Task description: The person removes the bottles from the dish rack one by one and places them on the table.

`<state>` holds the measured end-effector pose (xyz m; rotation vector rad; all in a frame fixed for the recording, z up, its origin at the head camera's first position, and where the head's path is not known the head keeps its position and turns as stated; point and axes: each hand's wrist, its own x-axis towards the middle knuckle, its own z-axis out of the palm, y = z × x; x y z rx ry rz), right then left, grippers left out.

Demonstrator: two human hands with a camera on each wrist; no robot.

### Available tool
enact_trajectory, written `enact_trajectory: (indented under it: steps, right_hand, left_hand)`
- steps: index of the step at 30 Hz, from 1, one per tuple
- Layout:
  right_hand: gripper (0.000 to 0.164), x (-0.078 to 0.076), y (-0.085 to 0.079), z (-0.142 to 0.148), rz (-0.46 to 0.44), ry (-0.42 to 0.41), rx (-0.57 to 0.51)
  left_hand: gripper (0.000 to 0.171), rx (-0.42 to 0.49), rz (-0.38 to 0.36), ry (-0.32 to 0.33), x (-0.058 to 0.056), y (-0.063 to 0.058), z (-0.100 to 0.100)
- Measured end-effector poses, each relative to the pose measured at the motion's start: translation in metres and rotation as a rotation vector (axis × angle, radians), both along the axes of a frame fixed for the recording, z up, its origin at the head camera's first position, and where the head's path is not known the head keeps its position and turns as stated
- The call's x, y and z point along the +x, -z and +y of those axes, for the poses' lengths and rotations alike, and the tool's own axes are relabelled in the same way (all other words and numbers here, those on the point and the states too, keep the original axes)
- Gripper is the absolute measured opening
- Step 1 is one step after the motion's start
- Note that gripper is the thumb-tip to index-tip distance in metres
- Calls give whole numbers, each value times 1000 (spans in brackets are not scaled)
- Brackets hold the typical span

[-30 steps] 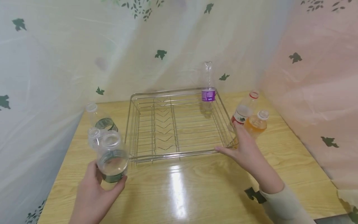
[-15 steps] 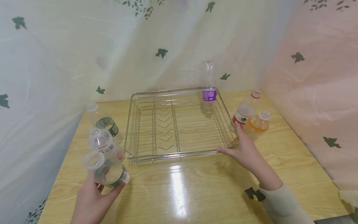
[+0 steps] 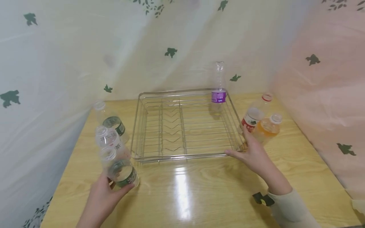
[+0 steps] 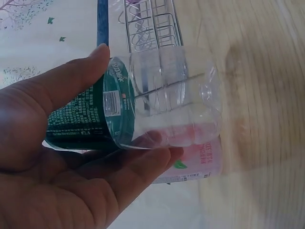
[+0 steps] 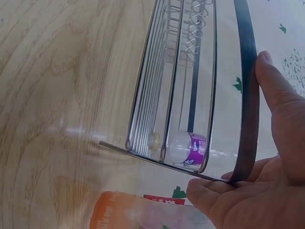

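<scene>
My left hand grips a clear plastic bottle with a green label, thumb on one side and fingers round the other. In the left wrist view the bottle's base is close over the wooden table. Just behind it stands a bottle with a pink label, and beyond that a second green-labelled bottle. My right hand holds the near right corner of a metal wire rack; the right wrist view has its thumb on the rack's rim and its fingers under the corner.
Inside the rack's far right corner stands a purple-labelled bottle. Right of the rack are a red-labelled bottle and an orange-labelled bottle, close beside my right hand. A patterned cloth hangs behind the wooden table.
My left hand has brought the green-labelled bottle down and nearer to me, into line with the other two left-side bottles; its tilt has lessened. The right hand stays at the rack's corner.
</scene>
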<state>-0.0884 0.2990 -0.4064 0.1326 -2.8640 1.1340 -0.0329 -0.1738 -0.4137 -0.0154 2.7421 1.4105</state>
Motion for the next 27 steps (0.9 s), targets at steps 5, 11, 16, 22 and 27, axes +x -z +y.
enact_trajectory:
  steps: [5, 11, 16, 22, 27]
  right_hand:
    - [119, 2, -1, 2, -2, 12, 24]
    - [119, 2, -4, 1, -15, 11, 35]
    - [120, 2, -3, 1, -24, 11, 48]
    - [120, 2, -3, 2, -30, 11, 55]
    - [120, 2, -2, 2, -15, 8, 62]
  left_hand:
    - [83, 2, 21, 0, -5, 4, -1]
    - [84, 13, -13, -11, -7, 5, -4]
    - [85, 26, -6, -11, -7, 8, -4]
    - [88, 16, 11, -8, -6, 11, -6]
    - [89, 7, 44, -5, -5, 11, -7]
